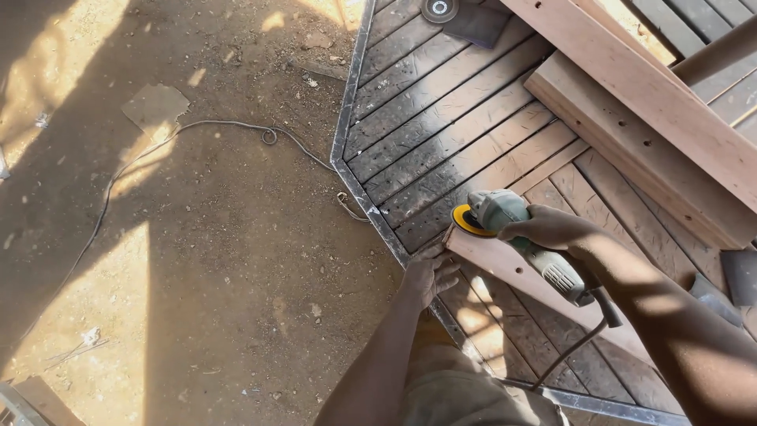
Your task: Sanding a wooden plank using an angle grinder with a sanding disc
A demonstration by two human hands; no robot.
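Note:
My right hand (552, 229) grips the body of a green and grey angle grinder (505, 213). Its yellow disc (467, 221) rests on the near end of a pale wooden plank (512, 272). The plank lies across a slatted wooden platform with a metal frame (371, 205). My left hand (430, 274) presses flat on the plank's end beside the frame edge, just below the disc. The grinder's black cord (576, 347) runs down from its rear toward my body.
Two thick timber beams (654, 134) lie on the platform at the upper right. A spare disc (439, 9) sits at the top. Dirt ground on the left carries a thin cable (197, 126), a cardboard scrap (155, 106) and debris.

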